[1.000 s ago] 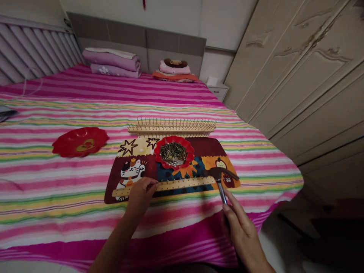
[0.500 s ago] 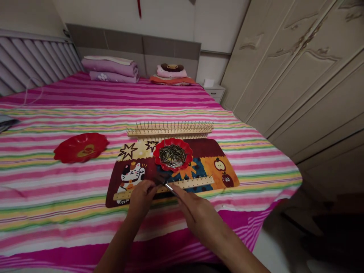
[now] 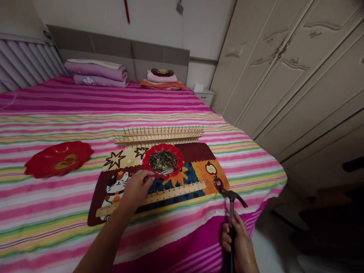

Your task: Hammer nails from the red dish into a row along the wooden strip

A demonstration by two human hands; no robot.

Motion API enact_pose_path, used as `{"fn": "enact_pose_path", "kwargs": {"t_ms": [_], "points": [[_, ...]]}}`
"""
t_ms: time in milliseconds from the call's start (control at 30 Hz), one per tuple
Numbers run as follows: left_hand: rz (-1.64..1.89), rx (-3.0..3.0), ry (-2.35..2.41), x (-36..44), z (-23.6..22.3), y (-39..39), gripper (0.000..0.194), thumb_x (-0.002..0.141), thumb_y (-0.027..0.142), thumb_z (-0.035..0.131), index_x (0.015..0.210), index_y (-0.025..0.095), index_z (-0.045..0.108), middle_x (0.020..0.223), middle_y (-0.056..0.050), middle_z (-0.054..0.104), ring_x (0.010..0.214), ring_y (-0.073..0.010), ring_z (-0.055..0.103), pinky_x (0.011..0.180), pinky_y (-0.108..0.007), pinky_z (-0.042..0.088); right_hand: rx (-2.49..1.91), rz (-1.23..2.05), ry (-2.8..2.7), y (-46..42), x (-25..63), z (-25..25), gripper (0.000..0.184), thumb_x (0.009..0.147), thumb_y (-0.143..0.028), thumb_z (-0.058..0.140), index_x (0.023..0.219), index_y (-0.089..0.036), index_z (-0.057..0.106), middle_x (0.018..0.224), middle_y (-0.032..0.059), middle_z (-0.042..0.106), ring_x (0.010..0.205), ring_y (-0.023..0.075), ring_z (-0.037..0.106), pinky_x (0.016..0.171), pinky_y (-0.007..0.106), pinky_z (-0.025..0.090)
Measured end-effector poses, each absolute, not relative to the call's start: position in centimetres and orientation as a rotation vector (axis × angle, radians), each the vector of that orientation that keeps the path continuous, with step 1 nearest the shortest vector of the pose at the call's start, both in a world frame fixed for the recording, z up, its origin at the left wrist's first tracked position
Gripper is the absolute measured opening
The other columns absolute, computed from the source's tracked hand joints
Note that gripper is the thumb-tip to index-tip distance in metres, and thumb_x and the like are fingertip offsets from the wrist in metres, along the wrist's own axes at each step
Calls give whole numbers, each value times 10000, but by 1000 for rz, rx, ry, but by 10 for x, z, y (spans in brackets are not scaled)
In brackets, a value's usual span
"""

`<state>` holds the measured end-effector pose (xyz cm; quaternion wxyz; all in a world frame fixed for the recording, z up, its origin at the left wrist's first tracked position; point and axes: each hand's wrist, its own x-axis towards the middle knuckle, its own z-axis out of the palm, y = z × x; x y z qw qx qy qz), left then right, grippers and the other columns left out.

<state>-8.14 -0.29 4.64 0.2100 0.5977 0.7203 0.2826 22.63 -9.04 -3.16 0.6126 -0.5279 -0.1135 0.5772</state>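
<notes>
Red scalloped plate [image 3: 58, 159] lies flat at the far left of my view on the pink-striped bedspread [image 3: 48, 223], well apart from everything else. Beyond it, folded lilac bedding [image 3: 95, 74] is stacked against the headboard [image 3: 119, 49].

Moving right, a patchwork cat-print mat [image 3: 196, 151] lies across the middle of the bed. My left hand [image 3: 138, 189] is over the mat's near side, its fingertips [image 3: 150, 175] bunched just at the lower rim of a red dish [image 3: 179, 161] that sits on the mat. A heap of nails [image 3: 162, 162] fills that dish. The picture is too dim and small there for me to be sure whether those fingers are pinching a nail.

Just below the hand, a pale wooden strip [image 3: 176, 191] lies slantwise on the mat, with a row of small dots along it. A second wooden strip [image 3: 159, 134] lies just past the mat's far edge, with long nails standing upright in a row.

My hands are well apart. The right hand [image 3: 237, 242] is down by the bed's near edge, wrapped around the dark grip of a claw hammer [image 3: 231, 214]. The hammer stands nearly upright, its steel head just beside the mat's right corner.

Further back, a white bedside cabinet [image 3: 203, 98] stands by the bed, and a cream wardrobe [image 3: 284, 76] fills the right side of the view.
</notes>
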Motion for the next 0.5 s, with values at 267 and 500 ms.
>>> {"fn": "enact_pose_path", "kwargs": {"t_ms": [267, 500], "points": [[157, 2169, 1990, -34, 46, 64, 217, 784, 175, 479, 711, 176, 683, 817, -91, 660, 845, -193, 596, 785, -278, 428, -1175, 1382, -217, -85, 238, -46, 623, 688, -404, 708, 1232, -315, 419, 498, -112, 481, 321, 46, 349, 274, 102, 258], [-47, 2140, 2003, -27, 44, 77, 181, 753, 199, 505, 780, 165, 680, 884, -120, 671, 819, -229, 614, 696, -297, 432, -1200, 1368, -189, -83, 242, -43, 646, 691, -431, 696, 1255, -297, 410, 514, -107, 481, 331, 43, 359, 293, 102, 241]]}}
